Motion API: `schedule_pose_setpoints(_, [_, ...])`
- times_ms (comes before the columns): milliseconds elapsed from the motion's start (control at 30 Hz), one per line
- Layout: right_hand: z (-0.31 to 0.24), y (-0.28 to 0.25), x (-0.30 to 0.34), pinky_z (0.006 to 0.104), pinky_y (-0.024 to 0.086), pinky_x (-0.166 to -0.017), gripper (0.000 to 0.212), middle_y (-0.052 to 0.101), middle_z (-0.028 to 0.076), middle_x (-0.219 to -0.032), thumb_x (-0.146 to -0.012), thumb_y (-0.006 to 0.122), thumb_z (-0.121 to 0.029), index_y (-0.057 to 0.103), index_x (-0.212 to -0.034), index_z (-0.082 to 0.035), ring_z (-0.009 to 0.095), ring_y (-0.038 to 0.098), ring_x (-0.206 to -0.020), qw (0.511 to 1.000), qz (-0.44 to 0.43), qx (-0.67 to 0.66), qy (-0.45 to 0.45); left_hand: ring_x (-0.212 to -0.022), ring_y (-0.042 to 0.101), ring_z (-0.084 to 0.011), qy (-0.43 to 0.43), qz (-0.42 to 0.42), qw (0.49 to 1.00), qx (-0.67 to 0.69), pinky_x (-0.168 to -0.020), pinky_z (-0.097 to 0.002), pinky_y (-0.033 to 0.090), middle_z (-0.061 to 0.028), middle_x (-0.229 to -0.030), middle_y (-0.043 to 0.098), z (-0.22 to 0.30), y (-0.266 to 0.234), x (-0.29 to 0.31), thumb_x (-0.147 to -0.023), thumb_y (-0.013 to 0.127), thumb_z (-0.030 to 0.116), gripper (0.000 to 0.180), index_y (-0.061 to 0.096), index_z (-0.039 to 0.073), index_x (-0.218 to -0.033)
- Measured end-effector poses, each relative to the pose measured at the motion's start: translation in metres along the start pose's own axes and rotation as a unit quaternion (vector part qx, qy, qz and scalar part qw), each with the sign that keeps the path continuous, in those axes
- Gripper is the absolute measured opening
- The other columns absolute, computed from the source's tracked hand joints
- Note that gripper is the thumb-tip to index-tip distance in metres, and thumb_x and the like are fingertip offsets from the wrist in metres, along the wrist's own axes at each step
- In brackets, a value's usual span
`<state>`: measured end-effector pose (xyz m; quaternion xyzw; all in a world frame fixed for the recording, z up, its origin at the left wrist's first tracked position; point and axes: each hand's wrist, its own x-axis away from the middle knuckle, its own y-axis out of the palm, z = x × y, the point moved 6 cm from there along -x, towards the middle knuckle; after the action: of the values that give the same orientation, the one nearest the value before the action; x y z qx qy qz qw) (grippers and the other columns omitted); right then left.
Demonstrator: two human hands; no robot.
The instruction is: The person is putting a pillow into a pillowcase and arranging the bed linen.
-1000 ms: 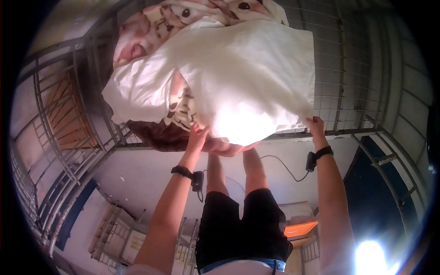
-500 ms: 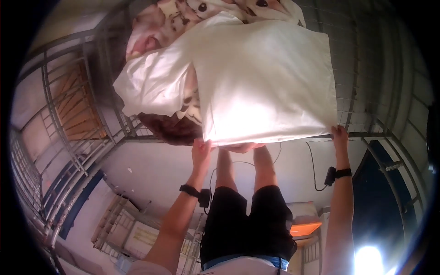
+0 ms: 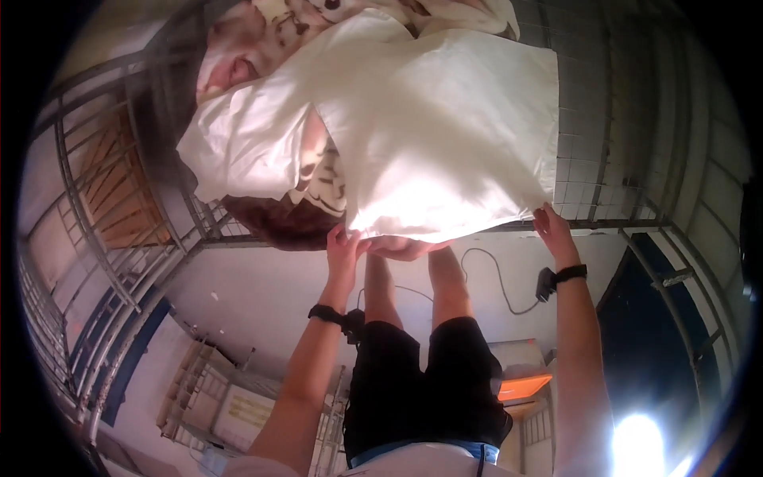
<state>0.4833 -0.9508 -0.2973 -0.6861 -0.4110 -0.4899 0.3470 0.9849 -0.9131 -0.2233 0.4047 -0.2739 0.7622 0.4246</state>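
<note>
A white cloth (image 3: 445, 127) is spread over a patterned plush blanket (image 3: 326, 171) on the bed frame. One crumpled flap of it (image 3: 246, 147) lies out to the left; whether it is a garment I cannot tell. My left hand (image 3: 343, 248) pinches the near left corner of the wide part. At the near right corner, my right hand (image 3: 550, 221) has its fingers closed on the same cloth. Its near edge sags between my two hands. Below that edge, my bare legs and black shorts show.
Wire mesh (image 3: 584, 135) of the bed lies to the right of the cloth. Metal bunk frames stand left (image 3: 103, 230) and right (image 3: 675, 278). An orange box (image 3: 524, 387) and a bright lamp (image 3: 638, 445) are at the lower right. Cables hang from my wrist straps.
Both hands have shifted left and slightly up the picture. My right hand has come closer to my left, so the cloth's near edge went from nearly taut to sagging.
</note>
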Motion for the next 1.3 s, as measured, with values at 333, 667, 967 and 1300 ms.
schedule_pose_setpoints(333, [0.030,-0.026,-0.024,0.0276,0.039,-0.060,0.013,0.051,0.000,-0.070,-0.080,0.066,-0.015,0.060,-0.090,-0.009,0.012,0.048,-0.065,0.986,0.147,-0.063,-0.041,-0.080,0.062,-0.0137,0.021,0.004,0.995,-0.102,-0.075,-0.0275,0.055,-0.0063,-0.093,0.061,0.007,-0.036,-0.002,-0.089,0.062,0.015,0.019,0.053,0.003,-0.101])
schedule_pose_setpoints(667, [0.064,-0.024,-0.010,0.0225,0.035,-0.049,0.012,0.044,-0.005,-0.062,-0.081,0.065,-0.021,0.054,-0.085,-0.016,0.008,0.043,-0.053,0.959,0.253,0.041,0.120,-0.080,0.062,-0.0201,0.059,0.094,0.958,-0.263,-0.068,-0.0298,0.051,-0.0124,-0.090,0.063,-0.006,-0.055,-0.009,-0.084,0.062,0.013,0.025,0.054,0.000,-0.103])
schedule_pose_setpoints(967, [-0.061,0.019,-0.013,0.0303,0.047,-0.076,0.030,0.060,0.008,-0.095,-0.084,0.060,-0.019,0.051,-0.108,-0.005,0.016,0.058,-0.087,0.805,0.228,0.379,-0.395,-0.117,0.040,-0.0386,0.539,0.198,0.684,-0.449,-0.099,-0.0480,0.033,-0.0196,-0.121,0.048,0.293,-0.068,-0.066,-0.077,0.070,0.013,0.055,0.043,0.000,-0.123])
schedule_pose_setpoints(1300, [-0.022,0.218,0.126,0.0278,0.049,-0.069,0.025,0.060,0.007,-0.102,-0.087,0.059,-0.009,0.054,-0.111,-0.005,0.015,0.060,-0.086,0.815,0.187,0.348,-0.424,-0.092,0.060,-0.0195,0.404,0.077,0.776,-0.479,-0.076,-0.0293,0.047,-0.0156,-0.107,0.060,0.370,-0.126,-0.141,-0.094,0.050,0.016,0.028,0.054,0.000,-0.117])
